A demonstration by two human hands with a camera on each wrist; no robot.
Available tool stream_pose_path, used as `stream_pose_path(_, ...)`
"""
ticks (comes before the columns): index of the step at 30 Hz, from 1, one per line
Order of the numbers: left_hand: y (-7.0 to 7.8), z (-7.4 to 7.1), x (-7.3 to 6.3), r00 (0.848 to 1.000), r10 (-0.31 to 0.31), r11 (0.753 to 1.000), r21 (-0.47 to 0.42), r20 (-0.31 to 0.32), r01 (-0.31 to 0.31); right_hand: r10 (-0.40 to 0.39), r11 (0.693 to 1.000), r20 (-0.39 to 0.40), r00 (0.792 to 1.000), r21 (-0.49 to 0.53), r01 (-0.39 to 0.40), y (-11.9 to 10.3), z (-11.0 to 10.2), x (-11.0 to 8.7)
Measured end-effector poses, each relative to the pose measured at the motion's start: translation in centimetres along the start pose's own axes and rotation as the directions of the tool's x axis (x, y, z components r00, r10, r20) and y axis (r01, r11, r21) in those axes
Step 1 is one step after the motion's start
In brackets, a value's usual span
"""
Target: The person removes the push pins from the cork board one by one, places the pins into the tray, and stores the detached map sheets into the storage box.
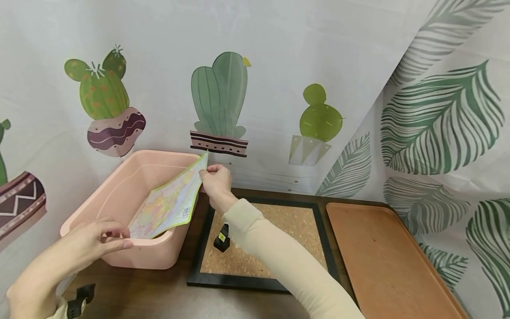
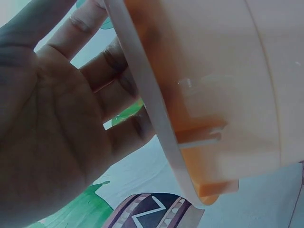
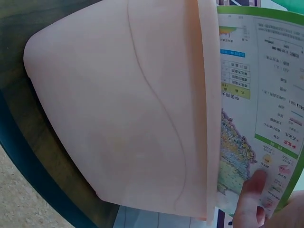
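A pink plastic basin (image 1: 119, 195) stands at the left. A laminated map (image 1: 171, 199) with a green border leans out over its right rim, its lower left part inside. My right hand (image 1: 217, 182) pinches the map's upper right edge; in the right wrist view the thumb (image 3: 251, 197) lies on the printed face. My left hand (image 1: 93, 237) holds the basin's near left rim, thumb outside and fingers over the edge, close to the map's lower corner. In the left wrist view the fingertips are hidden behind the rim (image 2: 147, 95).
A black-framed cork board (image 1: 263, 261) lies on the dark wooden table (image 1: 151, 292), right of the basin and under my right forearm. Farther right lies a brown tray (image 1: 386, 257). A cactus-print curtain (image 1: 271, 79) hangs behind, and a leaf-print one closes the right side.
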State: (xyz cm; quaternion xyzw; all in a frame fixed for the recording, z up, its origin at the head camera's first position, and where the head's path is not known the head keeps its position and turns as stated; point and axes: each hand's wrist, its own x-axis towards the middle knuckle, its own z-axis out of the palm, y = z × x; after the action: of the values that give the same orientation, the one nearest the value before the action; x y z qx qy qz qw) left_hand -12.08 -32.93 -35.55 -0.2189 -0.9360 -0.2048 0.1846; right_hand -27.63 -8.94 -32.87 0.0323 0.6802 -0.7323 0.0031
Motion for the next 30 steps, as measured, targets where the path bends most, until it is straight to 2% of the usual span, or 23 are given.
stream_pose_path(9, 0.0, 0.0, -0.2, 0.999, 0.03, 1.0, 0.008, -0.012, -0.03, 0.044, 0.997, 0.041, 0.998, 0.062, -0.047, 0.1, 0.0, -0.3)
stream_pose_path(14, 0.1, 0.0, -0.1, 0.999, 0.027, 0.999, 0.02, -0.019, -0.027, 0.074, 0.996, 0.089, 0.993, 0.039, -0.078, 0.3, -0.5, -0.4)
stream_pose_path(20, 0.1, -0.1, -0.1, 0.999, 0.028, 0.999, 0.03, -0.027, -0.028, 0.165, 0.986, 0.208, 0.964, -0.036, -0.161, 0.8, -1.6, -0.7)
stream_pose_path(25, 0.1, -0.1, -0.1, 0.999, 0.036, 0.999, 0.017, -0.026, -0.035, 0.174, 0.984, 0.303, 0.937, -0.082, -0.157, 0.9, -2.9, -0.8)
stream_pose_path(30, 0.2, 0.0, 0.0, 0.999, 0.044, 0.999, 0.013, -0.029, -0.044, 0.164, 0.985, 0.352, 0.921, -0.101, -0.137, 0.9, -4.3, -0.5)
